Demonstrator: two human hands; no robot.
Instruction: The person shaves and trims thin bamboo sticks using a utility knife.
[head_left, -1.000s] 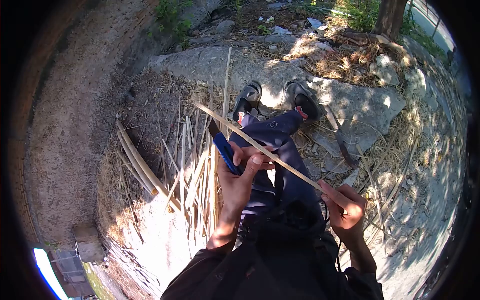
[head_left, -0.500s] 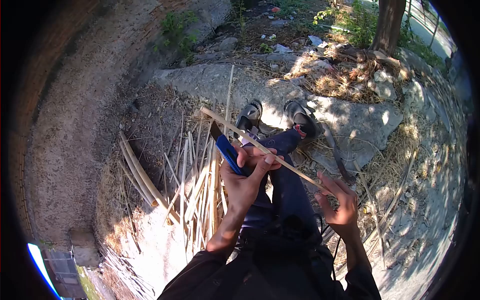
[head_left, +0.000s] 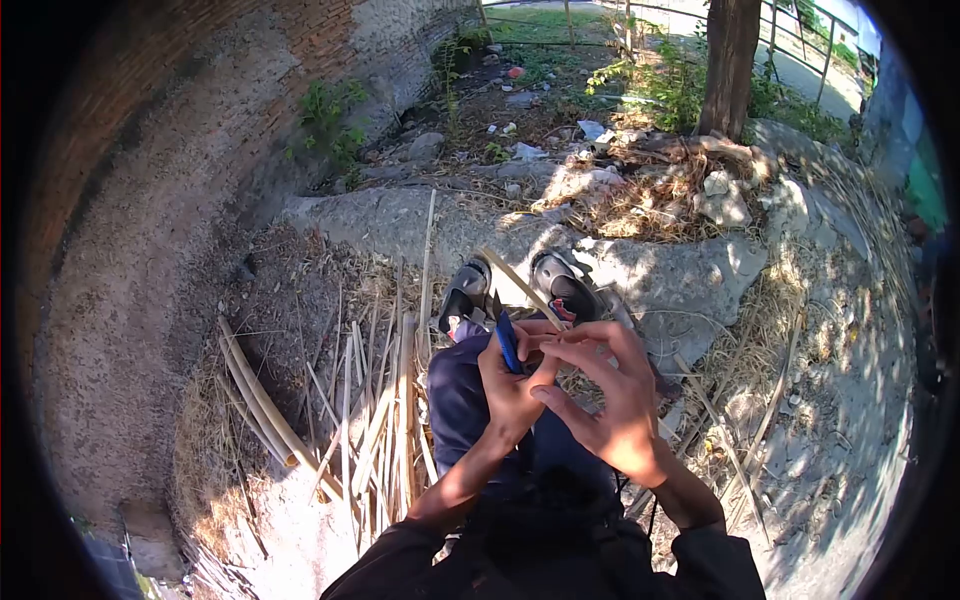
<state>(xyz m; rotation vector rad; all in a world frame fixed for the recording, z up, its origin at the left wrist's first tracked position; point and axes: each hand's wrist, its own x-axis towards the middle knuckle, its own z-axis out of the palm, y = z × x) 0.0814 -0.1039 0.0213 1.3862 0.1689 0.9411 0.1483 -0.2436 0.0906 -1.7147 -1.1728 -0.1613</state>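
My left hand (head_left: 512, 395) is closed around a blue utility knife (head_left: 508, 345), its dark blade pointing up and away from me. A thin bamboo strip (head_left: 518, 280) slants away from my hands toward the shoes; its near part is hidden by my fingers. My right hand (head_left: 615, 400) is close against my left one, its fingers bent over the strip and the thumb held apart from them. Whether the right fingertips press on the strip is hard to see. Both hands are above my dark trousers (head_left: 455, 395).
Cut bamboo strips (head_left: 385, 430) lie in a pile left of my legs, beside longer bamboo pieces (head_left: 262, 405). Ahead are a stone ledge (head_left: 380, 225), dry straw and a tree trunk (head_left: 730, 70). A rough wall (head_left: 170, 220) rises on the left.
My right hand has moved left and forward to meet my left hand. The strip has turned to point farther away from me, and the view has tilted up slightly.
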